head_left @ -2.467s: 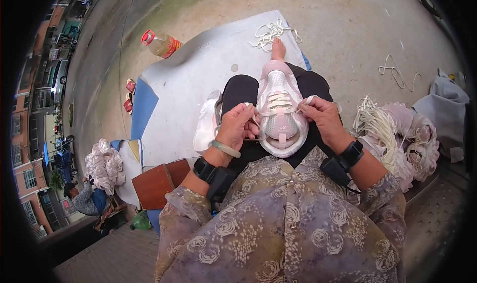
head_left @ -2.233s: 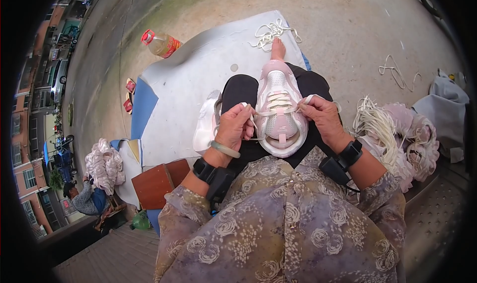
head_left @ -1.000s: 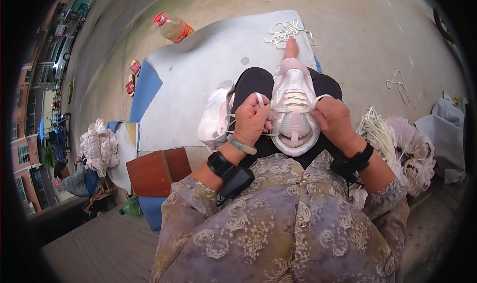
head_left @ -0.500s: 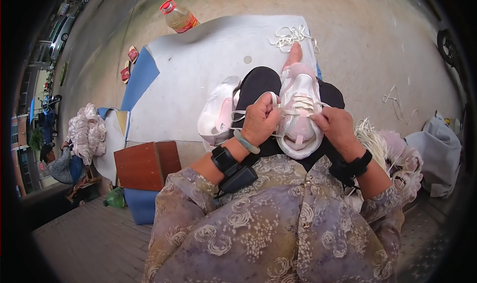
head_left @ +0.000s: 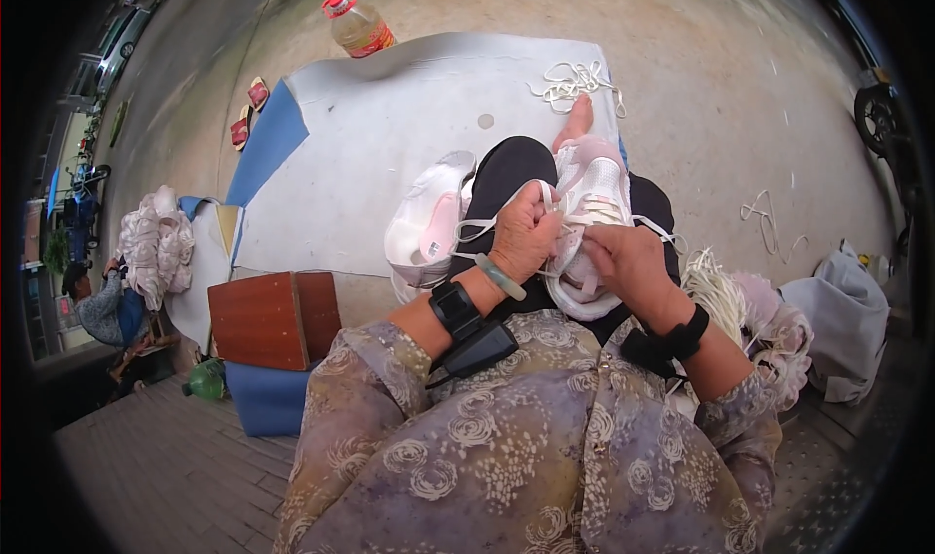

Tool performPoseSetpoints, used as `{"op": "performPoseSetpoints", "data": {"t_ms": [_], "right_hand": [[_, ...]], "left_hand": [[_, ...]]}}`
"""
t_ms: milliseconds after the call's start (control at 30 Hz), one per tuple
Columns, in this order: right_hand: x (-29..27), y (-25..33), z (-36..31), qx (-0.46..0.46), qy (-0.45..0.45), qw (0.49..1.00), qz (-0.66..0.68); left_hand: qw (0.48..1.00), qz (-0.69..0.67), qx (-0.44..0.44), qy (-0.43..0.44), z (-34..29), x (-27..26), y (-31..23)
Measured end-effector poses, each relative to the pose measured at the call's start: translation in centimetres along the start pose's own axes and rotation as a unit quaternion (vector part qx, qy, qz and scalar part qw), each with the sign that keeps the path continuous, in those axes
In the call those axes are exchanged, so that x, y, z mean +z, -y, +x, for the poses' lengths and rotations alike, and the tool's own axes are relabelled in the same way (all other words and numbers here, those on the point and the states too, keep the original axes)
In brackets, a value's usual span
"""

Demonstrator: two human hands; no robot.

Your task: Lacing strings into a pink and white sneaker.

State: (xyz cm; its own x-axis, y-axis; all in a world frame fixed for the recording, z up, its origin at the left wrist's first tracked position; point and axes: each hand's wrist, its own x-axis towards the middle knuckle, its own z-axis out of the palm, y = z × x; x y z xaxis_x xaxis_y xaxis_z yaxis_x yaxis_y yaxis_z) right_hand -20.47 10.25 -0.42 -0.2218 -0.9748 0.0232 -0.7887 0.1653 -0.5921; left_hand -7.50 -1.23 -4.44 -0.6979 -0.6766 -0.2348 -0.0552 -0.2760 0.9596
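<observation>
A white and pink sneaker [head_left: 602, 179] rests between my knees, its laces partly threaded. With fingers pinched, my left hand [head_left: 526, 231] grips a white shoelace [head_left: 474, 231] at the left of the lacing, and a loop hangs toward my knee. Over the front of the shoe, my right hand [head_left: 638, 267] has its thumb and finger closed at the lacing, on the shoelace as far as I can see. Its fingertips are partly hidden, close to the left hand's. A second white and pink sneaker [head_left: 414, 218] lies beside my left knee.
A pale sheet [head_left: 390, 165] covers the ground, with loose laces [head_left: 575, 85] and a bottle [head_left: 358, 26] at its far side. Right of me are a bundle of laces [head_left: 713, 286] and more shoes [head_left: 779, 325]. A brown wooden box [head_left: 258, 322] stands left; another person [head_left: 97, 311] sits beyond.
My right hand has moved left across the shoe, drawing close to my left hand. A lace now stretches out on the shoe's right side. The view has shifted slightly.
</observation>
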Motion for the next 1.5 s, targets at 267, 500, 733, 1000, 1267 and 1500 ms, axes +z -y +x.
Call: {"op": "performPoseSetpoints", "data": {"t_ms": [267,500,733,1000,1267,1500], "right_hand": [[0.4,-0.4,1.3,0.101,0.058,0.991,0.067],[0.7,0.5,1.4,0.277,0.072,0.901,0.327],[1.1,-0.3,1.2,0.305,0.060,0.848,0.429],[1.9,-1.8,1.5,0.100,0.051,0.989,0.093],[1.5,-1.1,0.2,0.111,0.020,0.993,-0.034],[2.5,-1.6,0.1,0.089,-0.040,0.995,-0.009]], "left_hand": [[0.999,0.037,0.011,0.005,0.1,0.1,0.6],[0.944,0.281,0.171,0.012,0.2,0.9,-0.6],[0.920,0.375,0.115,-0.014,0.7,1.1,0.7],[0.948,0.298,0.107,-0.043,0.7,1.2,1.1],[0.989,0.047,-0.140,-0.017,-0.2,1.7,-0.5],[0.940,0.329,0.094,0.017,-1.3,1.8,-0.1]]}}
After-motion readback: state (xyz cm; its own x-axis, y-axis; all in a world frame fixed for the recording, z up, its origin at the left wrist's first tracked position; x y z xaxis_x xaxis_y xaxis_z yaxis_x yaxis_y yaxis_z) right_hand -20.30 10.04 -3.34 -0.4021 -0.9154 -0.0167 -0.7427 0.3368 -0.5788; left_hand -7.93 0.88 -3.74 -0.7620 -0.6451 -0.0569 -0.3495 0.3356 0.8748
